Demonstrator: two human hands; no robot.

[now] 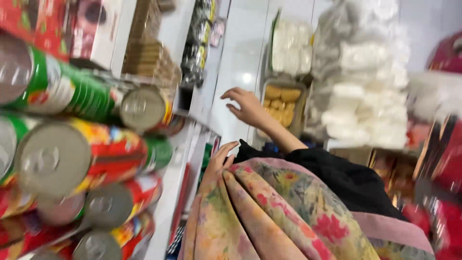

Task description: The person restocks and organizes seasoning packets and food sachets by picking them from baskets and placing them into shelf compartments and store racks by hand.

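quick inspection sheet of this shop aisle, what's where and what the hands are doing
surface: white shelf edge at left; pale tiled floor beyond
job's things: right hand open, reaching toward a clear tray of golden biscuits, not touching it; left hand rests on floral cloth
clutter: stacked cans lying on their sides, ends outward; white bagged goods at right; red packages far right
grippers: both hands empty, fingers spread
cables: nothing seen
surroundings: narrow store aisle, picture blurred
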